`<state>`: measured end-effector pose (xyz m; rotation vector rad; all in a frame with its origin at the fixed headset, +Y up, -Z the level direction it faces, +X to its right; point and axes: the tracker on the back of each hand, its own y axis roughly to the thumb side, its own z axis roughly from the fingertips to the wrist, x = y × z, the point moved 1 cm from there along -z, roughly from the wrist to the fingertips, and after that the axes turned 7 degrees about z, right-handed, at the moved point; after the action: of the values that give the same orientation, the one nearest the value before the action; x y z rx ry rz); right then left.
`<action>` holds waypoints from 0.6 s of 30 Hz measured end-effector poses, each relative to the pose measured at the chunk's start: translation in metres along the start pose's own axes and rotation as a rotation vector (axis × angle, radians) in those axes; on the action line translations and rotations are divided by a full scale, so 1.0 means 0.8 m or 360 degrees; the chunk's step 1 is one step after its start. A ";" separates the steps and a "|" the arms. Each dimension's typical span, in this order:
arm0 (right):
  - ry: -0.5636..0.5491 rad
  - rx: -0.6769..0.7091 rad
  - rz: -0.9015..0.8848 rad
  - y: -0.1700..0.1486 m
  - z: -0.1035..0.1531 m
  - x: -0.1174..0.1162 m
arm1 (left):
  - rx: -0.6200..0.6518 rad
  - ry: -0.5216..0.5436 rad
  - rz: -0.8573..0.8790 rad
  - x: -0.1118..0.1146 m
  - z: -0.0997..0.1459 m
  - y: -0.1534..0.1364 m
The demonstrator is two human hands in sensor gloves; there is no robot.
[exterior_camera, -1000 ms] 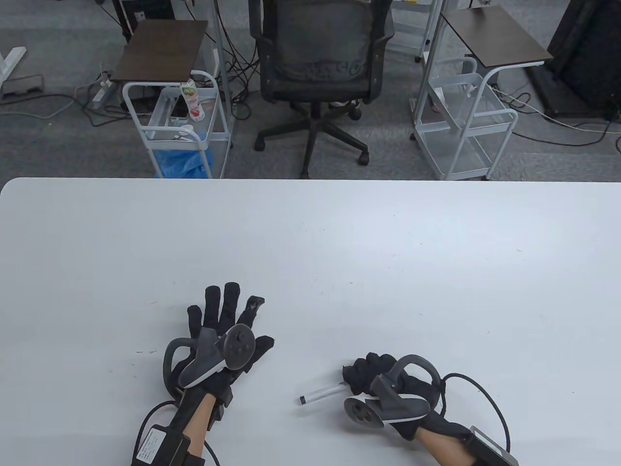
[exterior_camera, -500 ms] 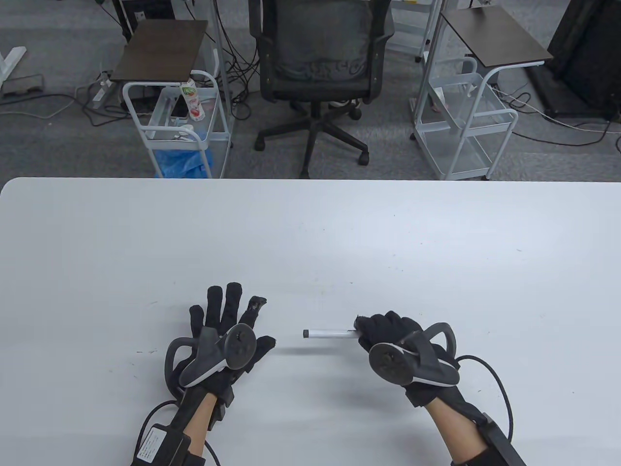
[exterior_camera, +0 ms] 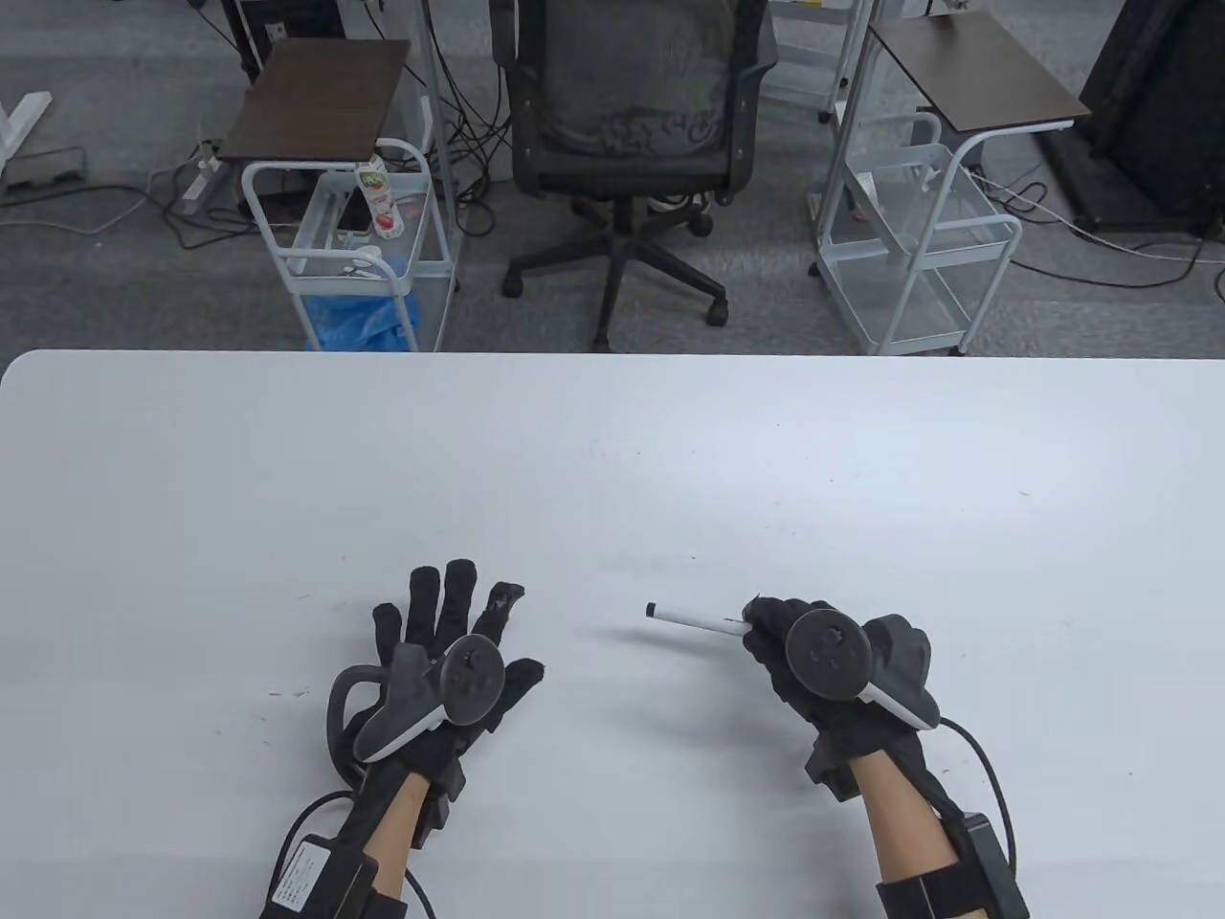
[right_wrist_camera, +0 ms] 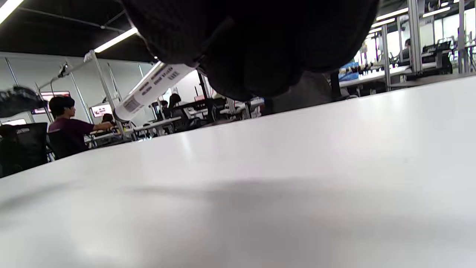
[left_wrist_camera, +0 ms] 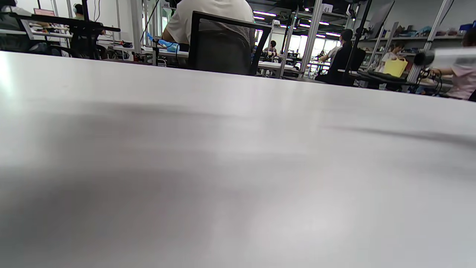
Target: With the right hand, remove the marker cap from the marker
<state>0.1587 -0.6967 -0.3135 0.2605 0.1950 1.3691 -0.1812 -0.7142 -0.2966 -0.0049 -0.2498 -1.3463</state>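
A white marker (exterior_camera: 697, 621) with a black end is held in the air above the white table (exterior_camera: 612, 459), pointing left. My right hand (exterior_camera: 766, 639) grips its right end, which is hidden inside the fist, so the cap cannot be seen. In the right wrist view the marker barrel (right_wrist_camera: 152, 89) with printed text sticks out from under the gloved fingers (right_wrist_camera: 253, 48). Its black end (left_wrist_camera: 424, 58) shows blurred at the right edge of the left wrist view. My left hand (exterior_camera: 450, 613) lies flat on the table with fingers spread, holding nothing.
Beyond the table's far edge stand an office chair (exterior_camera: 632, 124) and two white wire carts (exterior_camera: 354, 239) (exterior_camera: 919, 239) with side tables. Cables trail from both wrists.
My right hand has lifted the marker off the table and carried it up and to the right, turning the wrist. The left hand has stayed still.
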 end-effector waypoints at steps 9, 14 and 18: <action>0.0094 0.0145 -0.0100 0.024 -0.005 -0.015 | 0.0187 -0.0130 0.0637 -0.027 -0.023 0.049; 0.0122 0.0200 -0.0130 0.032 -0.003 -0.018 | 0.0285 -0.0266 0.0849 0.002 -0.042 0.074; 0.0131 0.0243 -0.0194 0.038 -0.002 -0.017 | 0.0316 -0.0381 0.0900 0.025 -0.047 0.078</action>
<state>0.1272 -0.7043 -0.3062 0.3146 0.3793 1.2462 -0.1100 -0.7249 -0.3208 -0.0662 -0.5404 -0.7529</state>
